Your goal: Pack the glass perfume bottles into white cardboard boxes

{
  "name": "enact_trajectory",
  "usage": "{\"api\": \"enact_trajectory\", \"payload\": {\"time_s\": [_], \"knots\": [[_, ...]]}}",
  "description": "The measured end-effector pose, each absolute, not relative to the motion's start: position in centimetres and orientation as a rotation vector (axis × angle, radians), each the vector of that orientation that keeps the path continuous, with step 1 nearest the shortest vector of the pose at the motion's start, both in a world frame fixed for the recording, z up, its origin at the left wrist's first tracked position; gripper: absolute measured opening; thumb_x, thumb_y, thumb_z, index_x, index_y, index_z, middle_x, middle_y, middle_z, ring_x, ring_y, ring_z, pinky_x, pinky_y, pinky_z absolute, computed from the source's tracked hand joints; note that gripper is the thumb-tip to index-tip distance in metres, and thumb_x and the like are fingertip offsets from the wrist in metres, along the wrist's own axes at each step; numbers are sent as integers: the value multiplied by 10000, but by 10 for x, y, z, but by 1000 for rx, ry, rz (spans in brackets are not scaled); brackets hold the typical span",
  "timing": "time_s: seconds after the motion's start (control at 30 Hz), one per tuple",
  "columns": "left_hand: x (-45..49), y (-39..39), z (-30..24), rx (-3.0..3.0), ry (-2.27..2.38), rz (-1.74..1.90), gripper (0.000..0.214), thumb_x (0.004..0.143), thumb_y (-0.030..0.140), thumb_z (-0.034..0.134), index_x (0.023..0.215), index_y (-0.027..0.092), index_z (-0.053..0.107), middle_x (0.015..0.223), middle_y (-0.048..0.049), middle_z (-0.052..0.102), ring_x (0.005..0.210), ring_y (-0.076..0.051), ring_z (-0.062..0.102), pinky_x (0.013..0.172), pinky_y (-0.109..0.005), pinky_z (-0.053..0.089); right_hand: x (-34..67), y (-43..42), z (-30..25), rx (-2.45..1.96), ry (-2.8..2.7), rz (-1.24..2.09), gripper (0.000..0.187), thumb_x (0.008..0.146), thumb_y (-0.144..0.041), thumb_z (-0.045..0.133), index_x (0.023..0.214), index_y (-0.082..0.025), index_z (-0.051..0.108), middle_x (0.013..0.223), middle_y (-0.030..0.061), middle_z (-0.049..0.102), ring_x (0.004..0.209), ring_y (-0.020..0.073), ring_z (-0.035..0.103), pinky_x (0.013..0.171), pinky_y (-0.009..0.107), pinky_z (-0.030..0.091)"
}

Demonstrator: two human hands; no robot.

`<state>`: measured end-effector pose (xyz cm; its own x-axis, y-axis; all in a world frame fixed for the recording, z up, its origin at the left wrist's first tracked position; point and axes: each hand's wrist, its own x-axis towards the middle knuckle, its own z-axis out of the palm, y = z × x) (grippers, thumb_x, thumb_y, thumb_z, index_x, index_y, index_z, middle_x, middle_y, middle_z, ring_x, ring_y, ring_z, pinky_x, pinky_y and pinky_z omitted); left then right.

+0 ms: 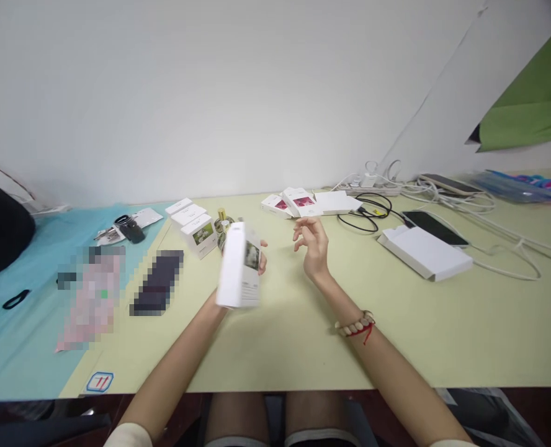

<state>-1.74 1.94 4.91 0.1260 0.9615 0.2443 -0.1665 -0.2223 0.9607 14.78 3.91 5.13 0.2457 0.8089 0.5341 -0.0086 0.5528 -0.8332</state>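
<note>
Two hands above table (303, 347): left hand (259, 257) grips white carton (239, 266) (tilted, blurred), fingers wrapped round it; right hand (311, 243) empty beside it, fingers loosely spread.

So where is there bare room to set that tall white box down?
The pale green tabletop is bare along the near edge, between the forearms and right of the right hand, short of the flat white cardboard tray. Crowded: the far edge, with small white cartons and black cables, and the blue cloth.
</note>
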Motion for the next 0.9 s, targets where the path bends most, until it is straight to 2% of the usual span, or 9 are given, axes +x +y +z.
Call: {"api": "enact_trajectory", "payload": {"time_s": [0.07,0.17,0.27,0.33,0.43,0.53,0.63,0.77,0.9], "knots": [[-21,20,55,1302,692,1170,807,667,817,129,905,173,553,784,-111,583,466,-128,433,433,-304,355,147,40,50,-869,-1203,677,190,788,-391,482,876,-230,532,785,-3,490,587,95,457,428,187,372],[-22,18,59,1238,514,1075,790,683,800,102,934,189,536,837,-127,591,436,-123,414,415,-313,337,147,41,50,-928,-1228,674,194,794,-397,492,855,-220,545,750,-10,498,556,84,451,425,185,363],[-20,15,55,1373,679,1182,773,709,779,71,847,176,534,721,-91,559,454,-138,438,425,-307,354,149,43,49,-972,-1227,657,176,800,-376,495,843,-215,550,725,-16,501,542,76,453,435,182,361],[-16,13,46,1474,897,1372,648,731,759,197,772,187,498,673,-43,504,522,-141,461,485,-293,391,150,44,49,-982,-1209,651,170,803,-370,493,842,-215,549,724,-17,500,541,75,455,432,179,360],[-9,11,29,1604,1088,1641,409,703,589,558,715,197,445,805,-31,469,777,-162,495,699,-294,429,151,46,48,-983,-1181,659,184,807,-383,481,854,-217,546,736,-14,501,541,77,457,409,174,353],[-4,10,14,1944,1144,1680,234,807,411,516,746,191,470,903,-53,448,898,-176,479,802,-332,418,154,50,44,-984,-1181,666,204,796,-397,489,867,-214,543,743,-10,502,547,79,460,398,169,349],[0,8,6,2154,1101,1678,168,834,335,491,763,183,478,921,-59,442,872,-165,492,750,-322,448,159,59,35,-1037,-1198,698,236,777,-409,496,903,-212,529,751,-13,502,559,80,471,407,167,356],[8,-2,3,2365,925,1679,270,809,371,523,647,161,473,870,-50,445,756,-129,502,597,-243,465,166,72,15,-1157,-1270,776,312,751,-426,490,973,-207,509,748,-17,514,545,85,475,401,176,356],[18,-15,-2,2608,708,1724,358,794,459,506,605,158,469,810,-71,479,670,-114,499,452,-185,408,157,73,-1,-1174,-1413,802,415,641,-366,638,1013,-207,544,829,10,587,655,117,549,574,254,464]]}}
